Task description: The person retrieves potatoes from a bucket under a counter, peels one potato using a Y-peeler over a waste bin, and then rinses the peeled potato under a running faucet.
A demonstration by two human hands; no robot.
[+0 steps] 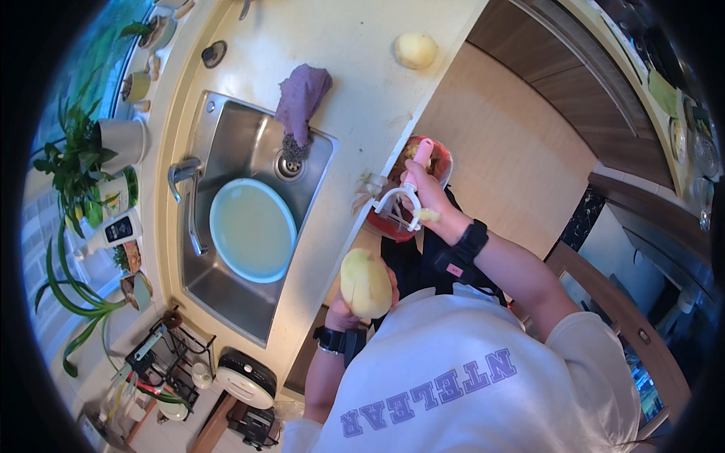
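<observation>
My left hand [340, 314] holds a large peeled potato [365, 286] in front of my shirt, its pale yellow surface facing up. In my right hand [429, 189] is a Y-shaped peeler [420, 164] with a pink handle and a white head. A scrap of peel [427, 215] hangs by the peeler head and my wrist. Below the peeler, beside the counter edge, is a bin with a red liner [391, 226] with scraps inside. A second peeled potato [416, 50] lies on the counter [362, 107] near its edge.
A steel sink [238, 124] holds a light blue basin [253, 230] of cloudy water, under a faucet [190, 175]. A purple cloth [303, 93] and a steel scourer [294, 148] hang over the sink rim. Potted plants [76, 147] line the windowsill. A rice cooker [246, 378] stands lower left.
</observation>
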